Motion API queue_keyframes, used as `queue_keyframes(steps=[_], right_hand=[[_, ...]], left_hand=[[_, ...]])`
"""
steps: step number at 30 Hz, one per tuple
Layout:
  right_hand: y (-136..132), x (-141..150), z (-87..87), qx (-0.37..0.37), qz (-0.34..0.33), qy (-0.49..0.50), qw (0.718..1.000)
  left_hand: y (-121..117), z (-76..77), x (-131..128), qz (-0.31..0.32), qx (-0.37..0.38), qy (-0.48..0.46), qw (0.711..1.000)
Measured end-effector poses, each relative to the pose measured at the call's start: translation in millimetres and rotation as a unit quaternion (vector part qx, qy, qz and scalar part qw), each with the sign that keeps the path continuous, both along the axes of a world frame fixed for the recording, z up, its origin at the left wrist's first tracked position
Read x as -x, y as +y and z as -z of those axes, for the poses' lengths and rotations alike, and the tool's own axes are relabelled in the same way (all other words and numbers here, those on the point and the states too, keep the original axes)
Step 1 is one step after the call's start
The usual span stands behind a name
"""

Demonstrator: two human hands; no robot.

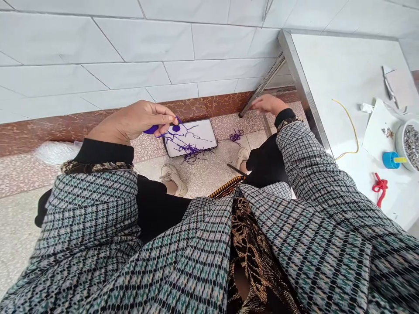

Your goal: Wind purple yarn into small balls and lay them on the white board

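The left hand pinches purple yarn at its fingertips, near the white box on the floor; the right hand, well apart, is too blurred to tell its grip.

No legible text, labels, brands, numbers or signs anywhere.

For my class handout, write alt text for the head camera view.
A person's left hand pinches purple yarn above a dark-edged white rectangle on the floor, where more yarn lies tangled. The right hand, blurred, hovers near a white table.
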State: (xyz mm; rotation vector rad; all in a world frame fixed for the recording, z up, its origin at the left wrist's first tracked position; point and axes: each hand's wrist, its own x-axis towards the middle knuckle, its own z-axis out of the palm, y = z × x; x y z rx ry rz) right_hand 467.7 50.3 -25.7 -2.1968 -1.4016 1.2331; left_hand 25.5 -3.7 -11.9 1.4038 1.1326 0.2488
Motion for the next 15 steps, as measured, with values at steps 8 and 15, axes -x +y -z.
queue_keyframes(steps=[8, 15], right_hand=[[-16, 148, 4.3, 0.054, -0.284, 0.394, 0.873], [-14, 130, -6.7, 0.032, -0.378, 0.299, 0.876]], left_hand=[[-3, -0.6, -17, 0.037, 0.011, -0.031, 0.999], [-4, -1.2, -8, 0.047, 0.016, -0.032, 0.998]])
